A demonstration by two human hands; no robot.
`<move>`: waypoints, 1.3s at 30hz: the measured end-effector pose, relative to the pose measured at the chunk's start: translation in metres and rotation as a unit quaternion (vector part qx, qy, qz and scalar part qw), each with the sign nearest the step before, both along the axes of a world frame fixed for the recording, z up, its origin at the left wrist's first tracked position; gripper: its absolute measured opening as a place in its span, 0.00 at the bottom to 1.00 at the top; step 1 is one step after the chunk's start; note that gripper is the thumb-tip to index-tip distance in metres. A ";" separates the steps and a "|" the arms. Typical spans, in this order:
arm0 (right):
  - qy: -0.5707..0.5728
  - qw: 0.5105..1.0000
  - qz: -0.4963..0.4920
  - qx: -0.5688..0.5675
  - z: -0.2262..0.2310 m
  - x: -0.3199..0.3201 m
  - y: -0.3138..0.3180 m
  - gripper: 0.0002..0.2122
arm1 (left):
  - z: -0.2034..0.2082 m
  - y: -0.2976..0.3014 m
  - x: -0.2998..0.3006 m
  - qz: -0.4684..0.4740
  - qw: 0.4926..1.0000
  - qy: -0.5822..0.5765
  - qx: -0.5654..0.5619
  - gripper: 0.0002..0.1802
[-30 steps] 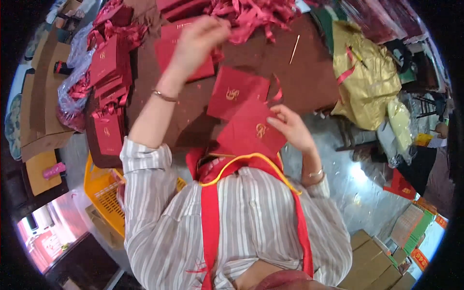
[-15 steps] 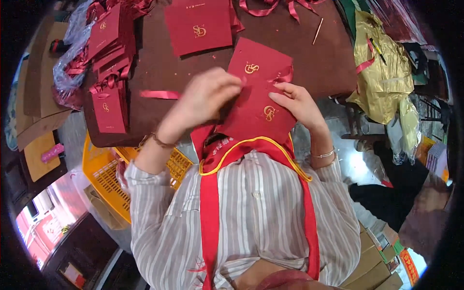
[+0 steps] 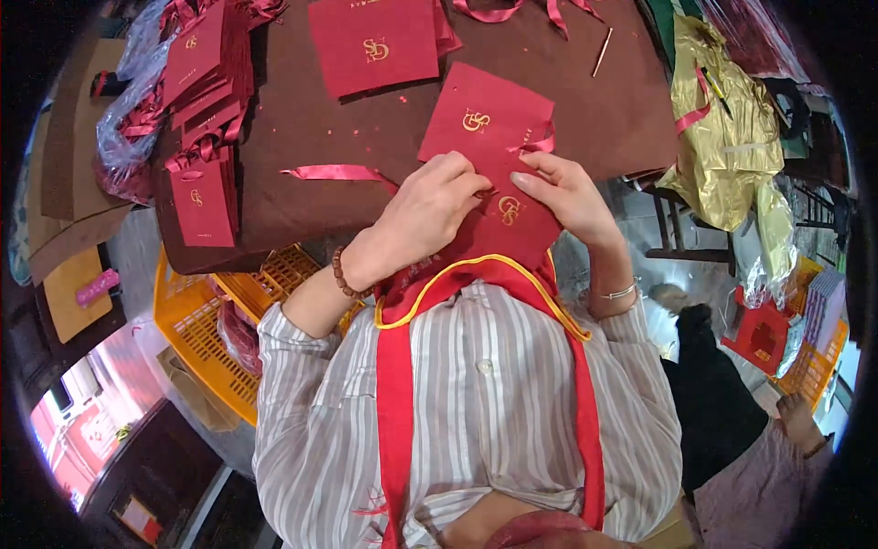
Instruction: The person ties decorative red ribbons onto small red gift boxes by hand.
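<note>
In front of my chest is a flat red paper bag (image 3: 526, 227) with a gold emblem. Another red bag panel (image 3: 485, 110) with the same emblem lies beyond it, and I cannot tell whether the two are joined. My left hand (image 3: 425, 209) is closed in a pinch at the bag's left part. A red ribbon (image 3: 334, 172) runs from under that hand leftward across the table; its other end is hidden by the fingers. With thumb and fingers, my right hand (image 3: 572, 194) grips the bag's right edge, just below a short ribbon loop (image 3: 541, 145).
Stacked red bags with ribbons (image 3: 203, 203) lie at the table's left, more bags (image 3: 380, 50) at the back. A thin stick (image 3: 602, 52) lies back right. Yellow crates (image 3: 197, 334) stand lower left. Gold wrapping (image 3: 722, 137) hangs at right. Another person's hand (image 3: 800, 425) shows lower right.
My left hand has moved right and slightly down, its fingers now near the bag's middle. The ribbon has been drawn right with it. The other person at lower right has shifted.
</note>
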State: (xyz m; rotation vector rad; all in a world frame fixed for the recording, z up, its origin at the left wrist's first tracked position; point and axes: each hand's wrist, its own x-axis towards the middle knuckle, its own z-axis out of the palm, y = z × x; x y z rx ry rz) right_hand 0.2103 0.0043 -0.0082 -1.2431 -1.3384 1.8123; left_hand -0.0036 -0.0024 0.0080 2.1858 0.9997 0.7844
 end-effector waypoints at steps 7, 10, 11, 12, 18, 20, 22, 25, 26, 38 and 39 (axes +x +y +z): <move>-0.058 0.998 -0.010 0.030 0.002 -0.001 -0.004 0.13 | 0.003 0.001 0.005 0.044 0.998 -0.010 0.032 0.06; -0.092 0.994 -0.005 0.060 0.002 -0.003 -0.005 0.13 | 0.011 0.002 0.010 0.079 0.995 -0.032 -0.044 0.07; -0.110 0.991 -0.005 0.075 0.001 -0.004 -0.005 0.13 | 0.011 0.002 0.011 0.093 0.989 -0.046 -0.104 0.07; -0.110 0.991 -0.005 0.075 0.003 -0.005 -0.006 0.13 | 0.011 0.002 0.010 0.093 0.989 -0.046 -0.104 0.07; -0.143 0.985 -0.014 0.091 0.008 -0.007 -0.007 0.14 | 0.010 0.004 0.006 0.065 0.986 -0.040 -0.150 0.06; -0.176 0.978 -0.003 0.110 0.012 -0.007 -0.007 0.15 | 0.004 0.002 0.008 0.086 0.988 -0.056 -0.112 0.05; -0.188 0.977 0.000 0.105 0.013 -0.008 -0.007 0.15 | 0.001 0.002 0.009 0.093 0.993 -0.046 -0.053 0.05; -0.192 0.976 -0.002 0.098 0.012 -0.008 -0.008 0.15 | -0.001 0.003 0.012 0.101 0.994 -0.030 0.025 0.04; -0.184 0.978 -0.004 0.097 0.013 -0.008 -0.009 0.15 | 0.000 0.002 0.013 0.106 0.993 -0.023 0.044 0.04; -0.246 0.955 -0.005 0.168 0.022 -0.013 -0.011 0.11 | 0.010 -0.003 0.022 0.119 0.972 0.101 0.175 0.05; -0.245 0.955 -0.003 0.170 0.025 -0.014 -0.012 0.11 | 0.010 -0.004 0.023 0.121 0.972 0.102 0.175 0.05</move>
